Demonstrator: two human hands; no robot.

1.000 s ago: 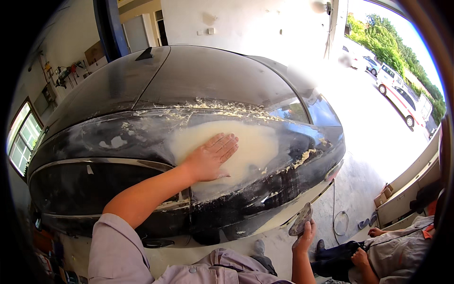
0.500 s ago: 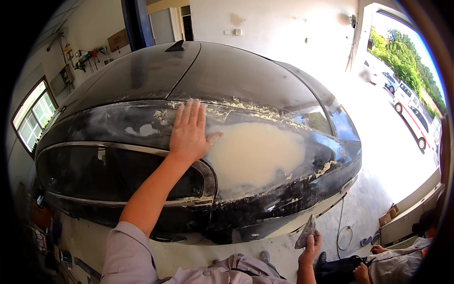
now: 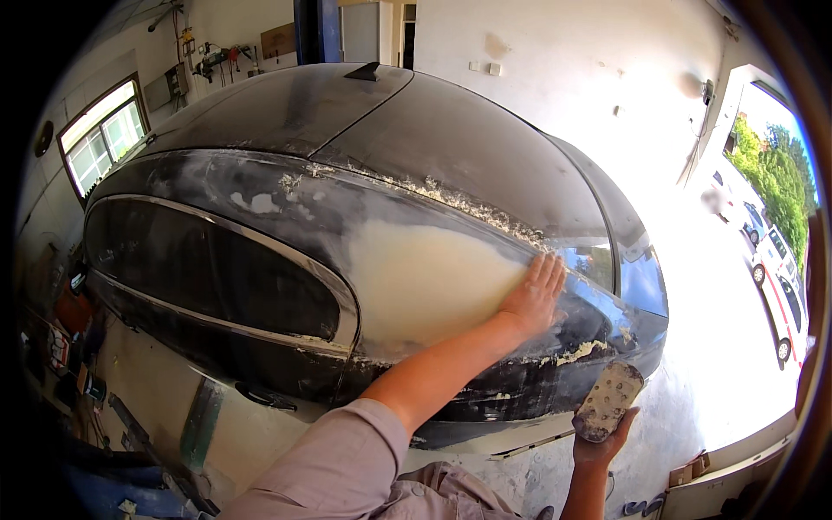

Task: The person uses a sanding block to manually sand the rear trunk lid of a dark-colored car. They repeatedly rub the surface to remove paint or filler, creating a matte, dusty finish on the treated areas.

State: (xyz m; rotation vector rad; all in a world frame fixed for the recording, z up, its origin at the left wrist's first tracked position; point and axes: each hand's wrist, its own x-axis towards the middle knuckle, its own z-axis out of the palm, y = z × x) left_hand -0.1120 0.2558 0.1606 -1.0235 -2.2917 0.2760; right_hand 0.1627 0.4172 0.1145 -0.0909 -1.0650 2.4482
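Note:
A black car fills the middle, its rear side panel bearing a large smooth patch of cream body filler [image 3: 425, 282]. My left hand [image 3: 536, 299] lies flat on the panel at the patch's right end, fingers stretched toward the seam below the rear window. In my right hand [image 3: 607, 440], low at the right and off the car, is a worn sanding block [image 3: 609, 400] with dark round holes in its pale face. Crumbly filler residue [image 3: 451, 201] runs along the seam between the panel and the rear window.
The dusty side window [image 3: 217, 269] with its bright trim sits left of the patch. A door handle [image 3: 264, 397] juts out below it. A blue post [image 3: 317, 35] stands behind the car. At the right, parked cars [image 3: 780, 290] show through the doorway.
My left hand has slid right across the filler patch, from its left edge to its right end. My right hand has lifted the block and turned its holed face into view. Another person has left view.

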